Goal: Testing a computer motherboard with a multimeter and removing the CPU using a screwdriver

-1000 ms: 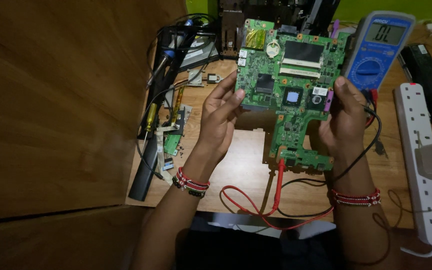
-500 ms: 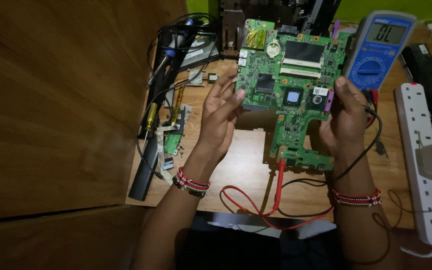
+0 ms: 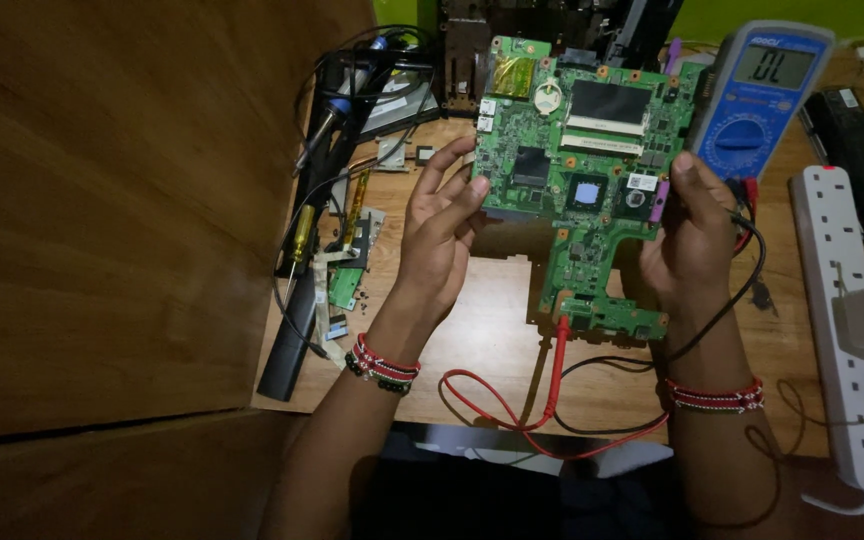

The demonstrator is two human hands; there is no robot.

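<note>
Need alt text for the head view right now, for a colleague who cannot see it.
Two bare hands hold a green circuit board above a wooden table: left hand on its left edge, right hand on its right. A blue multimeter stands behind, a red probe lead below, a white power strip at right.

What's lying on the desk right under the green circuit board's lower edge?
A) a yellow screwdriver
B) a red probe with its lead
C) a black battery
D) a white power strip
B: the red probe lies on the desk just below the lower edge of the circuit board, its red lead curling toward the person.
</note>
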